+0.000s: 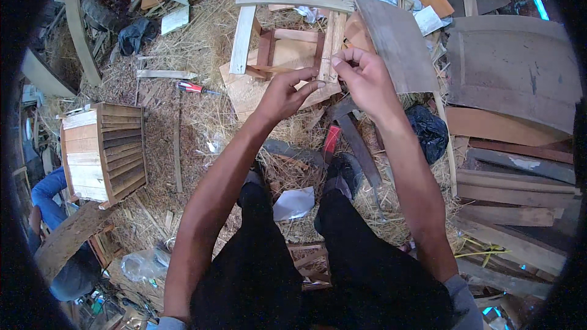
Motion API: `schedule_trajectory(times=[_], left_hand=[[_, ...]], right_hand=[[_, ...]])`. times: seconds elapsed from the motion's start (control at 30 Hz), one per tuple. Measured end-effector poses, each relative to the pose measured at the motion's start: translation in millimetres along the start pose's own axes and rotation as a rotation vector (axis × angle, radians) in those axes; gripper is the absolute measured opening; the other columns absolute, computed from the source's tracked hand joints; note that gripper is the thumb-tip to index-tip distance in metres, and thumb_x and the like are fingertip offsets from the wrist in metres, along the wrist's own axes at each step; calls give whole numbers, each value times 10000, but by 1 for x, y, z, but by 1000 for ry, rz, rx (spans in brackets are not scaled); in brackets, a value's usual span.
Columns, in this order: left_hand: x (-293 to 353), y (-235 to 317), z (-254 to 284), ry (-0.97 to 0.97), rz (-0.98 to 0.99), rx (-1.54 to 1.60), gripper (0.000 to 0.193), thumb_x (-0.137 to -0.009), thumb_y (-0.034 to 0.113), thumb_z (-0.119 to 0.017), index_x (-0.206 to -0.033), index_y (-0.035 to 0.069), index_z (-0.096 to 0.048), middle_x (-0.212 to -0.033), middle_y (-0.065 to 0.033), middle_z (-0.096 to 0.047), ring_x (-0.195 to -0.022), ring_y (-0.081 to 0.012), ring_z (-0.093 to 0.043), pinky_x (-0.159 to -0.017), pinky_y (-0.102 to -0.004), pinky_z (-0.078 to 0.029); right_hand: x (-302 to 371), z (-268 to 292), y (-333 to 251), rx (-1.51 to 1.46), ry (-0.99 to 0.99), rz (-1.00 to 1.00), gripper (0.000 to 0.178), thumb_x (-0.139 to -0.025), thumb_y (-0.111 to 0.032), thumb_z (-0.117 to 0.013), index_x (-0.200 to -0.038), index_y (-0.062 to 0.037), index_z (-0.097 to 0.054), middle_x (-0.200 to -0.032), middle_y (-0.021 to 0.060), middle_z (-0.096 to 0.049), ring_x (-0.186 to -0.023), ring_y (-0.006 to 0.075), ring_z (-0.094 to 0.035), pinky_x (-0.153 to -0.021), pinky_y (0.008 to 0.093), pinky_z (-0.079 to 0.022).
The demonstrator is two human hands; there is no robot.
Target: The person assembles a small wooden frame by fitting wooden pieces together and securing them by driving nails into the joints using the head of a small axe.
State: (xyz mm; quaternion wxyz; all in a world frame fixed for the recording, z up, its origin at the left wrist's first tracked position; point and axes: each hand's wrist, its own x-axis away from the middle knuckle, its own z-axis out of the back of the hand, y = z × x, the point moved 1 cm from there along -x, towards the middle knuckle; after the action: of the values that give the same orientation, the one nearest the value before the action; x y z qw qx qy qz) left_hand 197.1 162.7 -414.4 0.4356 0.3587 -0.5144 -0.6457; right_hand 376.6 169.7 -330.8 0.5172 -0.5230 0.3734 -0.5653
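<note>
Wire (323, 72), very thin, runs almost level between both hands, above the wooden frame (287, 55) on the straw floor (183, 55). Right hand (361, 73) pinches its right end with closed fingers; left hand (284, 95) holds the left end, thumb and forefinger narrow. Both hands are equally near.

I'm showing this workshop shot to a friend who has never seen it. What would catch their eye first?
Most striking are the two bare hands, left hand and right hand, raised together at centre, fingertips pinching something too thin to identify. Beneath them a small wooden frame lies on straw. At left stands a slatted wooden crate, with a red-handled screwdriver nearby.
</note>
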Motion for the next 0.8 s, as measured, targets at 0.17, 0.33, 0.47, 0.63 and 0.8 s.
schedule_trajectory(times=[0.17,0.33,0.47,0.63,0.8], left_hand=[[2,6,-1,18,-14,10,304,-915,155,-689,-1166,-15,-668,-1126,-154,-707,-1036,-188,-655,-910,-331,-509],[4,8,1,10,42,-16,316,-913,165,-698,-1176,-8,-668,-1125,-158,-709,-1047,-183,-653,-900,-327,-514],[4,12,-2,43,38,-14,313,-912,167,-702,-1168,-10,-672,-1108,-158,-714,-1025,-175,-656,-894,-321,-516],[4,10,-2,19,14,54,290,-919,144,-689,-1169,-5,-676,-1046,-145,-727,-950,-138,-648,-845,-311,-522],[3,13,-1,18,-20,32,278,-922,130,-681,-1165,-5,-677,-1027,-139,-730,-928,-127,-640,-827,-313,-525]], right_hand=[[0,-2,2,-32,50,9,123,-955,-138,-635,-980,-18,-651,-771,-62,-580,-651,9,-476,-565,185,-382],[0,-3,4,-46,18,23,115,-955,-128,-632,-978,-16,-642,-771,-64,-573,-655,5,-476,-560,188,-375],[1,1,3,22,-23,19,112,-955,-120,-629,-979,-11,-638,-780,-56,-582,-662,9,-488,-572,187,-386],[2,-7,18,39,71,120,145,-924,-127,-624,-913,17,-643,-714,-17,-603,-612,46,-516,-535,246,-418],[3,-6,23,-28,30,163,141,-924,-122,-624,-924,18,-636,-713,-16,-595,-619,39,-504,-539,247,-414]])
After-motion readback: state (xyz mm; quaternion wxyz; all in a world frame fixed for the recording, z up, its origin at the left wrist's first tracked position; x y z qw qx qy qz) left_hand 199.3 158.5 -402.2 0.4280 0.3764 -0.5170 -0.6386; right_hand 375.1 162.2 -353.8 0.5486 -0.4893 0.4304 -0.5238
